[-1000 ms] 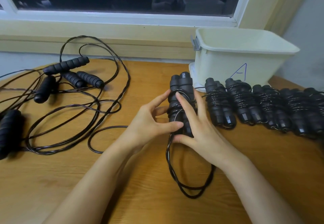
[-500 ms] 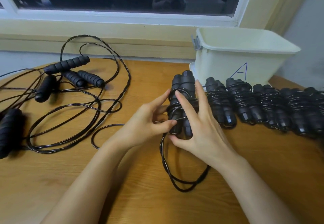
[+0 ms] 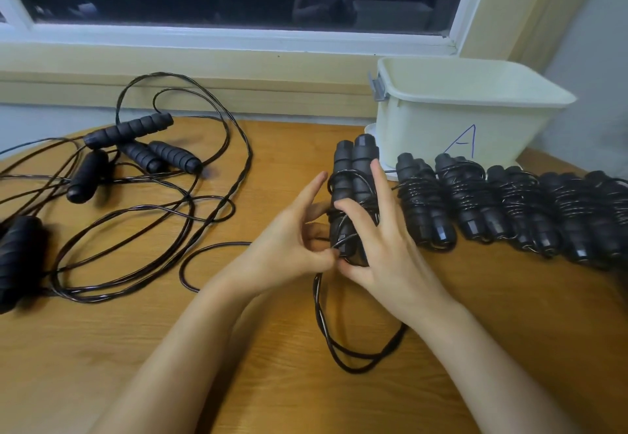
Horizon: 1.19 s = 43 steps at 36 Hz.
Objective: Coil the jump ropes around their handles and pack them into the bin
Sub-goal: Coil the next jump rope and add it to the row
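Right hand (image 3: 384, 253) curls round the paired handles (image 3: 356, 168), steadying them; left hand (image 3: 289, 246) pinches the rope (image 3: 318, 301) at their near end, apparently for winding.

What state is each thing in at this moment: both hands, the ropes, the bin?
Left hand: pinches the cord of the rope in hand.
Right hand: holds the paired handles.
Rope in hand: partly coiled, one loop loose.
Coiled ropes: wound round their handles, in a row, not packed.
Loose ropes: uncoiled, tangled.
Bin: upright, open, no rope showing inside.
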Each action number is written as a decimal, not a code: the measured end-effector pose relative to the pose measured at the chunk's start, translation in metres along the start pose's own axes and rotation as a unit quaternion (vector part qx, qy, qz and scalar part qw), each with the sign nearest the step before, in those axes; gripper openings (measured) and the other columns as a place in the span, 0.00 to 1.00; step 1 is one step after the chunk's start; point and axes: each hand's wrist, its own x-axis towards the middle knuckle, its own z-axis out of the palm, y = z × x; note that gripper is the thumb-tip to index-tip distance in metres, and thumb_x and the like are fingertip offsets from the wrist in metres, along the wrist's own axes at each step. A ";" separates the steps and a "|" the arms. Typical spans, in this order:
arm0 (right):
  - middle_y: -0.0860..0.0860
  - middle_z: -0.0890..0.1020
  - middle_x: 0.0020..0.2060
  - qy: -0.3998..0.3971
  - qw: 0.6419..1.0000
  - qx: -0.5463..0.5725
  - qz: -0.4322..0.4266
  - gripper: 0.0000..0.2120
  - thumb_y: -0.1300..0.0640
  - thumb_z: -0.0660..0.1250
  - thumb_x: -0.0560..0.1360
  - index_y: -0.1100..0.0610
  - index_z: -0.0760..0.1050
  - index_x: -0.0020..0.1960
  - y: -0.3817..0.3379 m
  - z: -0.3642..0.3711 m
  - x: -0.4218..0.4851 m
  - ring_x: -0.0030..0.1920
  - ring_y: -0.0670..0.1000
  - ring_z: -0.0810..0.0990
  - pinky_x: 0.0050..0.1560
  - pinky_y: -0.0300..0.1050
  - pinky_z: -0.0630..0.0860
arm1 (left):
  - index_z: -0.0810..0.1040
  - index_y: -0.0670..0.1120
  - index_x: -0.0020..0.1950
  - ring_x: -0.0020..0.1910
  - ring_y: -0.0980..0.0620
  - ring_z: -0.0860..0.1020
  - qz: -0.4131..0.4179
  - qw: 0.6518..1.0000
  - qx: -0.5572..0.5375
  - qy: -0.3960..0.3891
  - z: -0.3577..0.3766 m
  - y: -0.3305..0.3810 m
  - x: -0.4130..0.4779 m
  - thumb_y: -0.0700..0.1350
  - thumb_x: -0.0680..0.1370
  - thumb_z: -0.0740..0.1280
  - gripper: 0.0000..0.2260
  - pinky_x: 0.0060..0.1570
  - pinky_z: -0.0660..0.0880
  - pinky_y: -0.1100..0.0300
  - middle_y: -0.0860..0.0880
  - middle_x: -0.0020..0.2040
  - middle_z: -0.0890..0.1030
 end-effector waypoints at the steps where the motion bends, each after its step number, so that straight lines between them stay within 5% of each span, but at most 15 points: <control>1: 0.60 0.44 0.80 0.003 1.000 0.001 0.003 0.31 0.48 0.72 0.70 0.52 0.66 0.69 0.001 0.000 0.001 0.74 0.60 0.61 0.66 0.48 0.67 | 0.50 0.53 0.80 0.49 0.55 0.83 -0.007 1.000 0.000 0.014 0.001 0.000 0.001 0.28 0.73 0.69 0.44 0.47 0.79 0.60 0.53 0.70 0.71; 4: 0.60 0.45 0.79 0.016 0.999 -0.017 0.022 0.30 0.45 0.69 0.71 0.53 0.67 0.70 0.004 -0.005 0.003 0.72 0.61 0.65 0.65 0.50 0.72 | 0.59 0.51 0.75 0.48 0.51 0.84 -0.068 0.997 0.001 0.037 0.003 0.007 -0.002 0.35 0.74 0.72 0.35 0.50 0.82 0.54 0.48 0.68 0.72; 8: 0.59 0.44 0.80 0.010 0.999 -0.032 0.027 0.31 0.48 0.74 0.71 0.53 0.67 0.70 0.009 -0.015 0.002 0.70 0.59 0.66 0.61 0.51 0.76 | 0.69 0.41 0.64 0.32 0.52 0.80 -0.156 0.982 -0.101 -0.020 0.005 0.020 -0.012 0.39 0.80 0.65 0.13 0.33 0.75 0.64 0.44 0.46 0.82; 12: 0.57 0.43 0.80 -0.006 0.999 -0.032 0.023 0.30 0.42 0.69 0.73 0.52 0.66 0.70 0.009 -0.029 -0.006 0.71 0.58 0.63 0.61 0.54 0.75 | 0.80 0.41 0.56 0.28 0.56 0.67 -0.104 0.991 -0.016 -0.083 0.003 0.032 -0.024 0.49 0.81 0.63 0.13 0.32 0.65 0.65 0.51 0.31 0.72; 14: 0.55 0.42 0.80 -0.020 0.999 -0.034 0.027 0.30 0.41 0.66 0.74 0.51 0.65 0.71 0.007 -0.037 -0.012 0.72 0.56 0.62 0.63 0.52 0.74 | 0.82 0.47 0.52 0.28 0.58 0.67 -0.027 0.988 0.140 -0.055 0.004 0.036 -0.029 0.56 0.78 0.61 0.16 0.30 0.64 0.67 0.55 0.31 0.71; 15: 0.55 0.42 0.80 -0.027 0.999 -0.037 0.028 0.30 0.42 0.66 0.74 0.51 0.65 0.72 0.007 -0.041 -0.016 0.72 0.57 0.63 0.64 0.52 0.73 | 0.82 0.50 0.53 0.29 0.58 0.71 0.028 0.960 0.276 -0.028 0.003 0.035 -0.032 0.60 0.78 0.58 0.19 0.31 0.66 0.67 0.57 0.32 0.73; 17: 0.56 0.42 0.80 -0.036 0.998 -0.047 0.027 0.29 0.45 0.69 0.74 0.52 0.65 0.72 0.006 -0.045 -0.025 0.70 0.57 0.65 0.63 0.51 0.74 | 0.80 0.52 0.55 0.30 0.59 0.75 0.144 0.842 0.519 0.041 -0.003 0.033 -0.038 0.61 0.81 0.54 0.20 0.30 0.70 0.66 0.56 0.35 0.78; 19: 0.58 0.45 0.80 -0.037 0.997 -0.060 0.022 0.30 0.44 0.69 0.74 0.52 0.65 0.71 0.002 -0.048 -0.034 0.67 0.58 0.69 0.59 0.49 0.77 | 0.78 0.49 0.54 0.25 0.56 0.73 0.220 0.755 0.616 0.050 -0.009 0.036 -0.045 0.55 0.82 0.54 0.16 0.22 0.68 0.63 0.54 0.35 0.78; 22: 0.57 0.46 0.80 -0.045 0.996 -0.067 0.028 0.30 0.42 0.68 0.73 0.52 0.65 0.71 -0.003 -0.051 -0.046 0.66 0.57 0.71 0.56 0.48 0.78 | 0.76 0.46 0.55 0.26 0.53 0.71 0.291 0.685 0.668 0.029 -0.021 0.035 -0.048 0.46 0.80 0.63 0.07 0.21 0.69 0.59 0.51 0.36 0.76; 27: 0.56 0.45 0.80 -0.041 0.996 -0.057 0.058 0.31 0.43 0.70 0.74 0.53 0.65 0.72 -0.002 -0.061 -0.063 0.69 0.59 0.68 0.64 0.52 0.74 | 0.78 0.45 0.52 0.29 0.51 0.74 0.264 0.703 0.658 0.052 -0.043 0.043 -0.060 0.52 0.85 0.49 0.19 0.25 0.72 0.56 0.51 0.38 0.77; 32: 0.52 0.39 0.79 -0.063 0.994 -0.025 0.082 0.32 0.44 0.69 0.76 0.52 0.61 0.75 -0.004 -0.069 -0.068 0.75 0.55 0.58 0.71 0.48 0.66 | 0.79 0.45 0.55 0.41 0.49 0.79 0.265 0.676 0.684 0.076 -0.059 0.043 -0.068 0.44 0.77 0.66 0.08 0.39 0.74 0.56 0.49 0.45 0.80; 36: 0.50 0.38 0.79 -0.074 0.993 0.010 0.097 0.31 0.45 0.69 0.76 0.51 0.61 0.74 -0.007 -0.065 -0.068 0.76 0.53 0.58 0.71 0.46 0.65 | 0.77 0.47 0.62 0.52 0.48 0.80 0.151 0.658 0.734 0.077 -0.060 0.025 -0.068 0.39 0.69 0.77 0.23 0.51 0.74 0.52 0.49 0.53 0.81; 40: 0.50 0.38 0.79 -0.073 0.990 0.036 0.113 0.30 0.45 0.68 0.77 0.50 0.61 0.74 -0.015 -0.052 -0.061 0.75 0.53 0.59 0.70 0.44 0.65 | 0.48 0.41 0.80 0.76 0.44 0.60 -0.036 0.629 0.773 0.075 -0.017 0.016 -0.065 0.38 0.81 0.60 0.31 0.76 0.52 0.42 0.44 0.77 0.62; 43: 0.51 0.40 0.79 -0.056 0.990 0.045 0.125 0.31 0.46 0.69 0.76 0.51 0.61 0.75 -0.016 -0.045 -0.054 0.77 0.54 0.57 0.72 0.46 0.65 | 0.43 0.39 0.80 0.78 0.43 0.56 -0.011 0.675 0.726 0.127 0.019 0.018 -0.061 0.37 0.79 0.52 0.31 0.77 0.42 0.41 0.41 0.79 0.58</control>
